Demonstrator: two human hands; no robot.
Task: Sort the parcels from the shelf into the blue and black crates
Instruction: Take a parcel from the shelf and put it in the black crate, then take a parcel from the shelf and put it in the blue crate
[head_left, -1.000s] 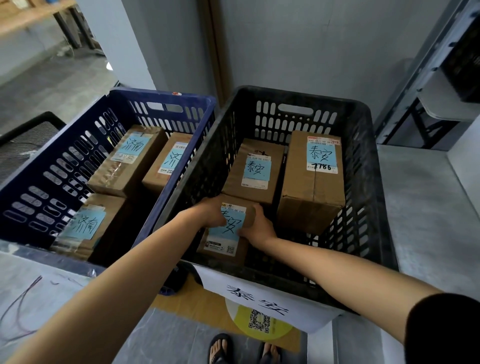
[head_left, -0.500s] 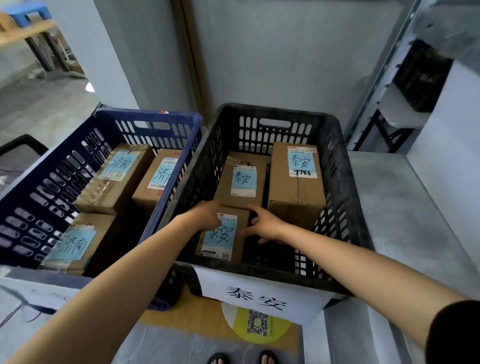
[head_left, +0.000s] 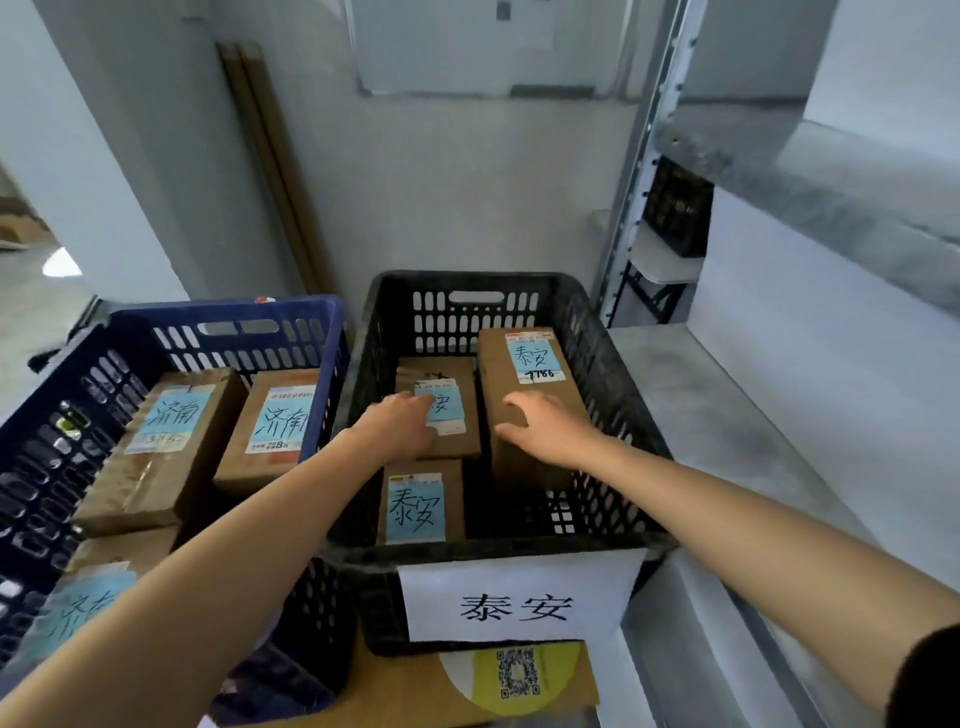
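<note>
- Cardboard sheet (head_left: 415, 691) at 6 o'clock, lowest in frame, carries a yellow QR sticker (head_left: 514, 675); the black crate's near edge overlaps it.
- White paper sign (head_left: 519, 597) on the near wall of the black crate (head_left: 618, 374), handwritten 泰安.
- Blue crate (head_left: 228, 312) at 8–9 o'clock, side by side with the black one, walls touching or nearly so. Three blue-labelled parcels inside: nearest parcel (head_left: 88, 608) part hidden by the left forearm, left parcel (head_left: 161, 447), and right parcel (head_left: 275, 426) against the wall next to the black crate.
- Black crate, centre frame, also holds three. Front parcel (head_left: 415, 504) lies flat at its 7 o'clock, label up. Middle parcel (head_left: 452, 410) directly behind it. Tall parcel (head_left: 530, 374) at its 2 o'clock, standing higher than the other two.
- Left hand (head_left: 400, 426) palm down over the middle parcel, fingers relaxed and apart, gripping nothing; contact – cannot tell.
- Right hand (head_left: 550, 431) over the tall parcel's near end, fingers spread, loosely bent, holding nothing.
- Grey shelf (head_left: 737, 415) at 3 o'clock beside the black crate; its metal post (head_left: 639, 182) at 1 o'clock.
- Wooden strips (head_left: 275, 156) lean on the wall at 11 o'clock.
</note>
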